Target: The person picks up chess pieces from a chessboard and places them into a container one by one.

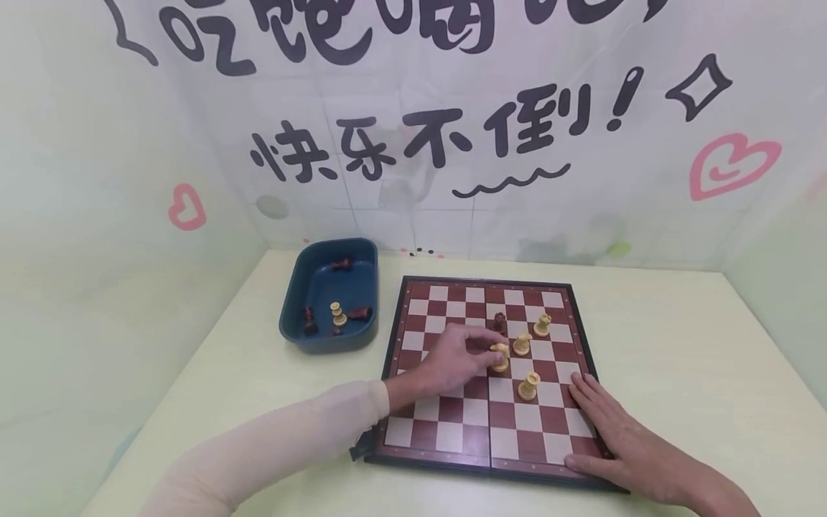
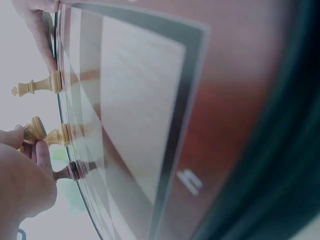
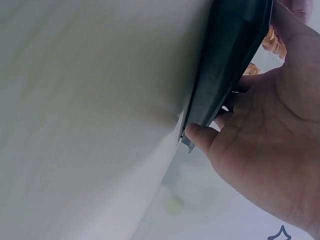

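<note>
A pale wall (image 1: 413, 221) with bold black lettering and pink hearts rises beyond the chessboard. Under the chessboard and out past its sides spreads a pale yellow desk (image 1: 678, 345). The chessboard (image 1: 462, 438) itself has red-brown and white squares and a dark edge. A cream sleeve (image 1: 291, 438) crosses the chessboard's near left part. Left of the chessboard's far half, just beside it, stands a blue bin (image 1: 326, 346), holding several dark red pieces, some lying on their sides, and one cream piece (image 1: 338, 314).

The right hand (image 1: 620, 431) rests at the chessboard's right edge near the close corner: its fingers lie extended over the border, the thumb well apart from them and touching the edge. The left hand (image 1: 455, 359) reaches over the chessboard's middle, thumb and fingers clamped on a cream chess piece (image 1: 500, 365); the left wrist view shows that piece tilted, its base clear of the chessboard.

Standing on the chessboard around it are three more cream pieces (image 1: 528, 386) to the right of the left fingers, and one dark red piece (image 1: 500, 322) just beyond them.
</note>
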`<state>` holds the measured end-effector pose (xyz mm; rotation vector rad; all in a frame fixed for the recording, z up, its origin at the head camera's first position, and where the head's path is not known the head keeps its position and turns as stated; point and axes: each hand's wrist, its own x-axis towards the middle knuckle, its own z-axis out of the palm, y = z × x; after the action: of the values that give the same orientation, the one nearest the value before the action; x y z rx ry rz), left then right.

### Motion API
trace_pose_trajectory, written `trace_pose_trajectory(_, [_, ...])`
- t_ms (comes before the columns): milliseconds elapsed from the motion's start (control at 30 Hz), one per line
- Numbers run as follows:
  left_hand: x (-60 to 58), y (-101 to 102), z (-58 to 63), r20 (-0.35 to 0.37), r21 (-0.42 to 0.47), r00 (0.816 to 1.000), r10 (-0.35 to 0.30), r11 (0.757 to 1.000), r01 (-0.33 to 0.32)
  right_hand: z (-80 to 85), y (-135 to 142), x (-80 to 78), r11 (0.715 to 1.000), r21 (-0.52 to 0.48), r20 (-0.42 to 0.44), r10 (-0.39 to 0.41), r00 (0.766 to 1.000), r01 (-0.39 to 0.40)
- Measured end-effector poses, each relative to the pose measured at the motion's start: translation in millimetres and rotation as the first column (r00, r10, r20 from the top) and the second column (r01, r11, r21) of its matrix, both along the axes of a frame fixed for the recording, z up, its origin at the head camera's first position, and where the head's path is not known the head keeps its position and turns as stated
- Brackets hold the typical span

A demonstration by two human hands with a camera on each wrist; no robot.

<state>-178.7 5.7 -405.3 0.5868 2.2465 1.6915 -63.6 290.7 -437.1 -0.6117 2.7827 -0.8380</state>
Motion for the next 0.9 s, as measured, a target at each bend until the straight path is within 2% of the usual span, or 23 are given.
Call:
trace_pose_trajectory(200, [-6.4,-3.3,1.2,-0.043,0.025,0.999,-0.003,1.000,0.004,0.8,1.0,-1.1,1.000,0.000,-0.013,0.002,1.000,-0.002])
trace_pose_trajectory(600, [-12.9,-19.4,-5.9,-0.066,-0.026,0.997,0.030,0.999,-0.032,0.2,-0.2,0.0,1.000,0.005,0.009,-0.011,1.000,0.011])
trace_pose_trajectory(833, [-21.7,-30.0,-4.3,-0.075,-0.032,0.995,0.060,0.998,-0.062,2.4,-1.4,-0.9,0.995,0.100,0.013,-0.023,1.000,0.022])
trace_pose_trajectory(900, [-23.9,-33.0,-5.3,-0.086,-0.021,0.994,0.065,0.998,-0.067,3.2,-2.1,-1.3,0.994,0.106,0.040,-0.025,0.999,0.021])
